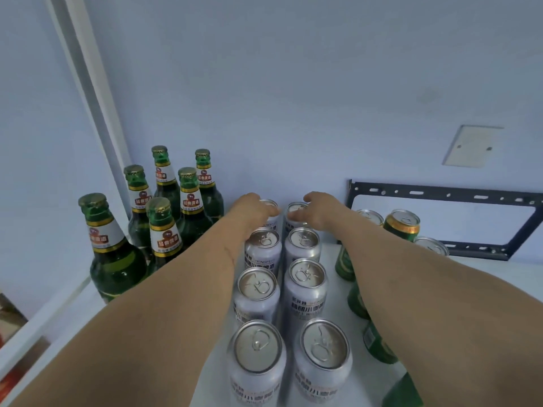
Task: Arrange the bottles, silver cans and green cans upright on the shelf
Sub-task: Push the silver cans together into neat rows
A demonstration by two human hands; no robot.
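Several green glass bottles [164,227] stand upright at the back left of the white shelf [329,251]. Silver cans [257,292] stand upright in two rows down the middle. My left hand [249,208] grips the rearmost can of the left row [269,204] from above. My right hand [316,211] grips the rearmost can of the right row [295,208] the same way. Green cans [402,224] stand upright along the right side, partly hidden behind my right forearm.
A pale wall rises right behind the shelf. A black metal bracket [446,195] is fixed to the wall at the right, with a blank cover plate [470,146] above it. A white post [85,92] runs up the left side.
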